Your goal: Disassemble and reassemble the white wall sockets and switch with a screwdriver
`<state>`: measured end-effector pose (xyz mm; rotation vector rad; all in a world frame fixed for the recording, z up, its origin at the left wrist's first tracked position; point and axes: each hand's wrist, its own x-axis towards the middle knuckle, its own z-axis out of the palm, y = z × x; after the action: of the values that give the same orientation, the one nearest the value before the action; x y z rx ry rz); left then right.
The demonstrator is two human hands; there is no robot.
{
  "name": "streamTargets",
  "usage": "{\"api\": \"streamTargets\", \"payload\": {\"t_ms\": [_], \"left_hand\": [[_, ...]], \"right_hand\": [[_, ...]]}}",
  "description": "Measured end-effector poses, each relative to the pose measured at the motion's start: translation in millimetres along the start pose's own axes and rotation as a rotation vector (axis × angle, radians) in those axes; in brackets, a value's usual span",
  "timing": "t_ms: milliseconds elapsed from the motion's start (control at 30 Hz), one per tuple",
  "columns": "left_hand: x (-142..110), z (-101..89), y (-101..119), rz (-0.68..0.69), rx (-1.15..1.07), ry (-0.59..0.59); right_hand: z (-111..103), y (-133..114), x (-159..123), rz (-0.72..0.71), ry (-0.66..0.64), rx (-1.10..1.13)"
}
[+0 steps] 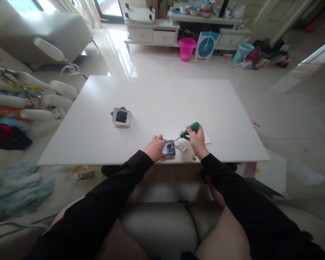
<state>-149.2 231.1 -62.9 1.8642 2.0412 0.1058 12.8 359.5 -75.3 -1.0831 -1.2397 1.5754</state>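
My right hand (197, 140) is closed round the green handle of a screwdriver (189, 130). Its thin shaft slants down to the left, and the tip meets a small dark device with a circuit-board-like face (170, 148). Fingers of my left hand (155, 148) grip that device by its left side near the table's front edge. Just right of the device lies a small clear, pale case (181, 146); its contents are too small to tell. A white paper (206, 137) shows partly behind my right hand.
A white box with a dark square top (121, 116) stands on the white table (162, 97), left of my hands. A small sticker (194, 157) is at the front edge. Beyond are a pink basket (187, 49) and a blue fan (206, 46); white lamp arms (62, 88) reach toward the left edge.
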Motion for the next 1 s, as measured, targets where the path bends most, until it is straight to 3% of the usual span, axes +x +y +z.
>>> {"api": "streamTargets", "payload": {"t_ms": [167,500,733,1000], "left_hand": [[0.6,1.3,-1.1,0.005,-0.002,0.001],[0.7,2.1,-2.2,0.011,-0.009,0.004],[1.1,3.3,-4.5,0.014,-0.003,0.005],[0.3,-2.5,-7.9,0.024,-0.119,0.063]], "right_hand": [[-2.2,6.8,6.6,0.145,0.062,0.048],[-4.5,12.6,10.5,0.154,0.079,0.041],[-2.8,20.5,13.2,0.305,0.182,0.076],[-5.4,0.6,13.0,0.092,0.157,0.062]]}}
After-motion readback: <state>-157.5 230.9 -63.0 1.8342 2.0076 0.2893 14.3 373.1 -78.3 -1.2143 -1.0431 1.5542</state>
